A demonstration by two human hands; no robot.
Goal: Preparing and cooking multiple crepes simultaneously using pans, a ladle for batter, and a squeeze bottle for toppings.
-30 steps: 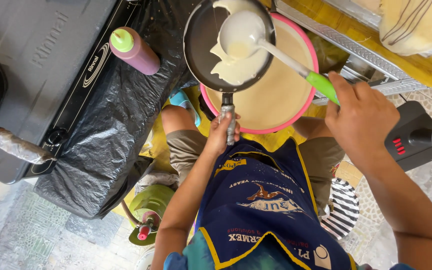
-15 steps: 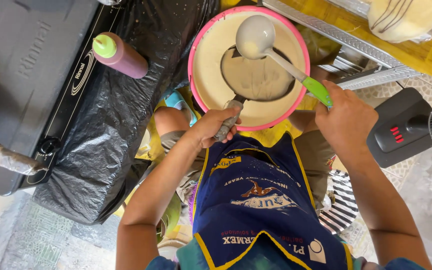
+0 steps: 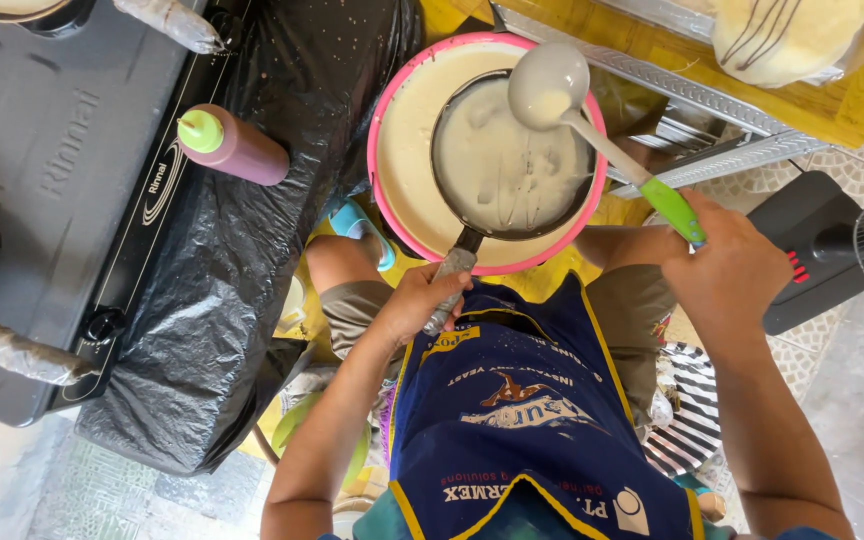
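– What are the two hands doing?
– The left hand [image 3: 420, 300] is curled tight around a handle, arm reaching up. The right hand [image 3: 727, 272] is shut in a fist around another handle, its arm bent at the elbow.

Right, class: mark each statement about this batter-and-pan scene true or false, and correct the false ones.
1. The left hand grips the handle of the frying pan. True.
2. The right hand holds a ladle with a red handle. False: the handle is green.
3. The pan is held over the pink-rimmed basin of pale batter. True.
4. The inside of the pan is clean and dry. False: pale batter coats it.
5. The squeeze bottle lies on black plastic sheeting beside the gas stove. True.
6. The squeeze bottle has a blue cap. False: the cap is light green.
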